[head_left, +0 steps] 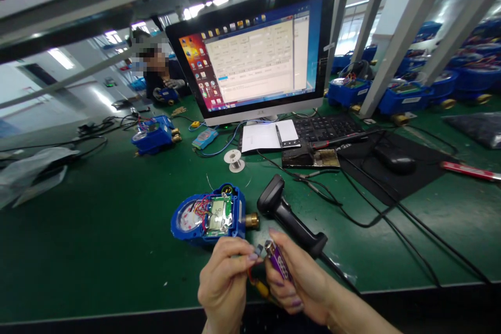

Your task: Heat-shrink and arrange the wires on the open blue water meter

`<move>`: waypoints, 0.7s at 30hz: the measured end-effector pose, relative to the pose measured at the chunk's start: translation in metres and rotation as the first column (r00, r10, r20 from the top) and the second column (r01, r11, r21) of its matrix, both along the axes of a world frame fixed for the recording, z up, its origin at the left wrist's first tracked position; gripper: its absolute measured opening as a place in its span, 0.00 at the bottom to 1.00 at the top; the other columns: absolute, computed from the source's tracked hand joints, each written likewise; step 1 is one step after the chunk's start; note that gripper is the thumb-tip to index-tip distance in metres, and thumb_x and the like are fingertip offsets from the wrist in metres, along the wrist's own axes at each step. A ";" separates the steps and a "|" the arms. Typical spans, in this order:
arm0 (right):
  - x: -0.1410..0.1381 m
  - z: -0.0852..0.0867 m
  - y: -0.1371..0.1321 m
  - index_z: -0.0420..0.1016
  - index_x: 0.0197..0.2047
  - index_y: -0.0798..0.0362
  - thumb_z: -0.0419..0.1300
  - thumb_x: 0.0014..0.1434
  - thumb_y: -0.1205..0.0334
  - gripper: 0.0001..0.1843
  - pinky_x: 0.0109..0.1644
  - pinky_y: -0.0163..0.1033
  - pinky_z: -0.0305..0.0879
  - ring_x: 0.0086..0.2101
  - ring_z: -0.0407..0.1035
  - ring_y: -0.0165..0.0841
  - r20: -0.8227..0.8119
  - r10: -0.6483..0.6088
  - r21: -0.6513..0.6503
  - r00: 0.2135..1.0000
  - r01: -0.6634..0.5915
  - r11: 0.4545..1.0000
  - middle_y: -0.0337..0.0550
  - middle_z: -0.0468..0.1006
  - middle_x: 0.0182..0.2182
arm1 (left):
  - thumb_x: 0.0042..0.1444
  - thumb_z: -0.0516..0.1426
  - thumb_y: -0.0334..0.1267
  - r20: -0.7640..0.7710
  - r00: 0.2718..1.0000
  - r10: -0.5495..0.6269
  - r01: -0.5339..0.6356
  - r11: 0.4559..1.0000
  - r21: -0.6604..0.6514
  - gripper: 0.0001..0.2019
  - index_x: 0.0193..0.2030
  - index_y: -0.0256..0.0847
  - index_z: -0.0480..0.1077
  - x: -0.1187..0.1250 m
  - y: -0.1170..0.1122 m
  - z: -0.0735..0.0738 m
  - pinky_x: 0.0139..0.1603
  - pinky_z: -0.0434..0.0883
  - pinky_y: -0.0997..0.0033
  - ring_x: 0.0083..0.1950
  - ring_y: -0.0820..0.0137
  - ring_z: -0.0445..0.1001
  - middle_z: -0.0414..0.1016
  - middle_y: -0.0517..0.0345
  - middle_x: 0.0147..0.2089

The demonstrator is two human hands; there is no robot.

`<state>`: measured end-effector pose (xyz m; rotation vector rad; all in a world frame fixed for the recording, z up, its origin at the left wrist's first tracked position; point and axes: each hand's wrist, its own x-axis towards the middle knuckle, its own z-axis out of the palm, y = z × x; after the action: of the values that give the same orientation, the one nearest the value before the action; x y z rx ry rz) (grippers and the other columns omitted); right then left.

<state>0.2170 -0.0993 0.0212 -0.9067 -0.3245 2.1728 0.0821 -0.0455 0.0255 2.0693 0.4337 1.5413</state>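
Note:
My right hand (pixel 301 279) grips a purple lighter (pixel 277 260) with its metal top pointing up and left. My left hand (pixel 225 276) pinches a small grey piece (pixel 259 249) on the end of red and yellow wires (pixel 256 283), held right against the lighter's top. Just beyond both hands lies an opened blue water meter (pixel 209 215) with a green circuit board, coloured wires and a brass fitting on its right side. A black barcode scanner (pixel 289 215) lies on the green table to the right of the meter.
Further back stand a monitor (pixel 254 49), a keyboard (pixel 326 128), a notepad (pixel 268 135), a solder spool (pixel 234 159), a soldering stand (pixel 309 155), a mouse (pixel 395 159) on a black mat and a red screwdriver (pixel 469 171). Another blue meter (pixel 154 134) sits at left. A person works at back left. Blue meters fill the right rear.

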 end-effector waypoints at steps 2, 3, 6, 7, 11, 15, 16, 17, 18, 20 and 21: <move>0.000 0.004 -0.002 0.55 0.15 0.54 0.29 0.60 0.38 0.36 0.13 0.27 0.32 0.10 0.37 0.21 0.010 -0.044 0.005 0.999 0.044 0.999 0.31 0.47 0.08 | 0.46 0.56 0.15 0.001 1.000 0.004 -0.004 1.000 0.000 0.12 0.32 0.34 0.69 0.001 -0.001 0.000 0.33 0.69 0.69 0.36 0.71 0.70 0.71 0.57 0.33; 0.002 0.007 -0.003 0.56 0.17 0.55 0.30 0.60 0.37 0.36 0.14 0.27 0.34 0.11 0.39 0.21 0.033 -0.087 0.023 0.996 0.087 0.996 0.31 0.48 0.09 | 0.45 0.56 0.15 0.005 1.000 0.005 -0.005 1.000 -0.002 0.12 0.32 0.34 0.69 0.002 -0.001 0.001 0.33 0.69 0.69 0.36 0.71 0.70 0.71 0.57 0.33; 0.020 0.015 -0.008 0.63 0.24 0.55 0.38 0.58 0.36 0.32 0.18 0.28 0.43 0.15 0.49 0.22 0.255 -0.275 0.185 0.927 0.232 0.955 0.33 0.57 0.14 | 0.44 0.56 0.14 0.023 0.999 0.032 -0.033 0.999 0.021 0.13 0.32 0.33 0.69 -0.001 -0.002 0.005 0.32 0.70 0.70 0.36 0.70 0.70 0.71 0.56 0.33; 0.032 0.016 -0.009 0.65 0.27 0.55 0.40 0.57 0.35 0.31 0.20 0.29 0.48 0.17 0.53 0.23 0.399 -0.333 0.278 0.854 0.233 0.932 0.35 0.60 0.17 | 0.44 0.56 0.14 0.029 0.998 0.063 -0.065 0.997 0.046 0.12 0.32 0.33 0.69 -0.004 -0.002 0.008 0.31 0.70 0.70 0.37 0.70 0.70 0.71 0.56 0.33; 0.094 0.002 -0.011 0.69 0.39 0.54 0.43 0.55 0.38 0.29 0.37 0.41 0.60 0.32 0.65 0.37 0.869 -0.486 0.493 0.098 -0.063 0.868 0.46 0.69 0.30 | 0.41 0.58 0.15 0.042 0.962 0.271 -0.274 0.936 0.220 0.12 0.30 0.33 0.69 -0.027 0.002 0.020 0.35 0.71 0.67 0.39 0.68 0.71 0.71 0.55 0.36; 0.137 -0.023 -0.005 0.68 0.47 0.57 0.38 0.56 0.43 0.32 0.42 0.48 0.62 0.36 0.68 0.44 0.855 -0.374 0.304 -0.359 -0.239 0.922 0.51 0.68 0.34 | 0.39 0.60 0.14 0.077 0.919 0.386 -0.392 0.879 0.270 0.12 0.30 0.31 0.68 -0.048 0.013 0.029 0.37 0.70 0.66 0.37 0.69 0.71 0.72 0.55 0.35; 0.142 -0.028 -0.003 0.68 0.48 0.57 0.37 0.56 0.42 0.32 0.42 0.48 0.63 0.35 0.68 0.43 0.838 -0.381 0.294 -0.390 -0.265 0.918 0.51 0.67 0.34 | 0.39 0.60 0.14 0.060 0.924 0.379 -0.382 0.892 0.242 0.12 0.30 0.31 0.69 -0.050 0.016 0.029 0.37 0.70 0.66 0.37 0.69 0.71 0.72 0.55 0.35; 0.145 -0.031 -0.002 0.68 0.48 0.57 0.37 0.56 0.41 0.34 0.41 0.48 0.64 0.35 0.68 0.43 0.817 -0.405 0.306 -0.410 -0.287 0.908 0.51 0.67 0.34 | 0.40 0.60 0.14 0.035 0.931 0.364 -0.363 0.908 0.207 0.12 0.30 0.31 0.69 -0.052 0.019 0.029 0.37 0.70 0.66 0.37 0.69 0.71 0.71 0.55 0.34; 0.147 -0.034 -0.001 0.68 0.48 0.57 0.37 0.56 0.39 0.35 0.40 0.48 0.65 0.35 0.68 0.43 0.790 -0.438 0.333 -0.428 -0.301 0.894 0.51 0.67 0.35 | 0.41 0.59 0.14 0.004 0.938 0.347 -0.342 0.924 0.171 0.12 0.31 0.31 0.69 -0.054 0.022 0.029 0.37 0.70 0.66 0.37 0.69 0.71 0.71 0.56 0.34; 0.150 -0.041 -0.001 0.68 0.47 0.56 0.36 0.55 0.35 0.37 0.39 0.48 0.65 0.36 0.68 0.43 0.742 -0.491 0.384 -0.456 -0.312 0.869 0.52 0.68 0.37 | 0.43 0.58 0.14 -0.062 0.950 0.307 -0.299 0.948 0.113 0.12 0.32 0.32 0.70 -0.055 0.027 0.028 0.35 0.69 0.68 0.37 0.69 0.71 0.71 0.56 0.33; 0.151 -0.045 -0.001 0.68 0.47 0.55 0.36 0.55 0.34 0.38 0.40 0.48 0.65 0.37 0.67 0.43 0.731 -0.505 0.395 -0.459 -0.319 0.861 0.53 0.68 0.38 | 0.44 0.58 0.14 -0.097 0.954 0.284 -0.275 0.956 0.097 0.12 0.32 0.33 0.70 -0.056 0.029 0.028 0.33 0.69 0.69 0.37 0.70 0.71 0.71 0.56 0.33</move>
<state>0.3684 -0.1007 -0.0237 -2.2053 -1.4949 0.0584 0.0259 -0.0165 0.0531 2.2408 0.7446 1.6313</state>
